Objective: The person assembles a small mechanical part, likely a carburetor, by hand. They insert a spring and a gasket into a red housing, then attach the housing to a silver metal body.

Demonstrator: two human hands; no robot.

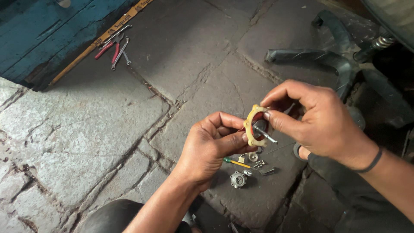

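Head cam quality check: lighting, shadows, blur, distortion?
Head view: dim, soft light, brighter on the stone floor at left, dark at the right edge. The left hand and right hand holding the yellow ring are sharp, as are its metal pin and the small parts below. Pliers are small but readable. No glare; slight wide-angle stretch at edges.

Both hands (207, 149) (319, 123) raised (fingertips pinching)

Left wide and bare to the left on the stone floor (86, 129), hemmed directly beneath both hands by a small metal housing (238, 179), a green-tipped screwdriver (236, 163) and scattered screws (258, 164), blocked at upper right by the black chair base (332, 60), with pliers and spanners (115, 45) well apart by the blue board (47, 34).
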